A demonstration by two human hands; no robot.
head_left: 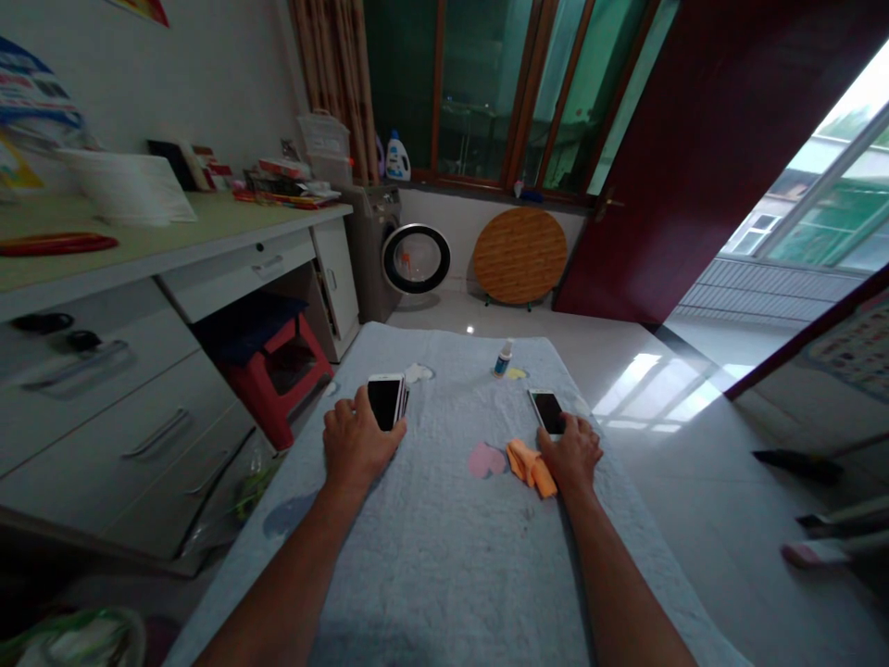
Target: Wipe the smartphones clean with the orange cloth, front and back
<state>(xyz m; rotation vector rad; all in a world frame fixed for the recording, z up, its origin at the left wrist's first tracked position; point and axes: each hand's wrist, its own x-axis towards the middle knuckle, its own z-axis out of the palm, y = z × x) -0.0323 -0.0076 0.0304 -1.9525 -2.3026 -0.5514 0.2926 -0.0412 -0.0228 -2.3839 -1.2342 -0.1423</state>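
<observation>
My left hand (pixel 357 438) is closed around the near end of a stack of smartphones (pixel 386 400) on the left of the cloth-covered table; the top one has a white frame and a dark screen. Over on the right, my right hand (pixel 573 449) grips the lower edge of a single white smartphone (pixel 547 408), its dark screen facing up. Just left of that hand lies a crumpled orange cloth (pixel 532 468). Farther back stands a small spray bottle (pixel 503 358) with a blue label and a whitish top.
A light blue cloth with printed shapes covers the table (pixel 444 556). To the left are a red stool (pixel 281 371) and a long desk (pixel 229 232) with drawers. At the back, a washing machine (pixel 371 245) has its round door ajar, beside a round wooden tabletop (pixel 520 255).
</observation>
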